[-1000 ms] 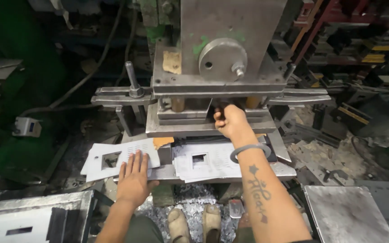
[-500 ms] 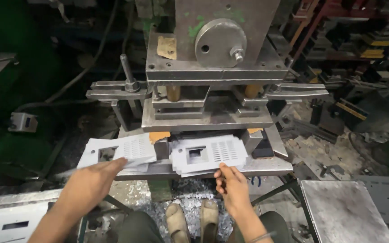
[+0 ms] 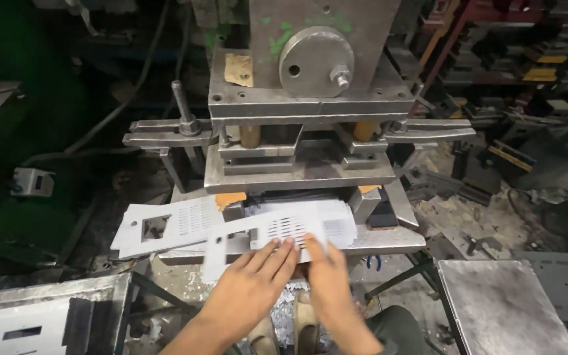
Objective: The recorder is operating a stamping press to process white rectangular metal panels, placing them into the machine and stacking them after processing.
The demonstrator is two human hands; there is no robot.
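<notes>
Both hands were on one punched sheet-metal panel (image 3: 277, 230) at the near edge of the press bed (image 3: 389, 240). Left hand (image 3: 251, 283) lay flat, fingers spread on the panel's near-left part; whether the thumb hooked under, cannot tell. Right hand (image 3: 327, 269) pinched the panel's near edge, fingers on top. Panel's long axis ran left-right, slotted area toward the right, lying just far of both hands and near the die plate (image 3: 300, 167). Right hand was nearer the die opening. A second punched panel (image 3: 165, 227) lay to the left, untouched. Blank sheet stack (image 3: 501, 306) stood near-right, well apart.
</notes>
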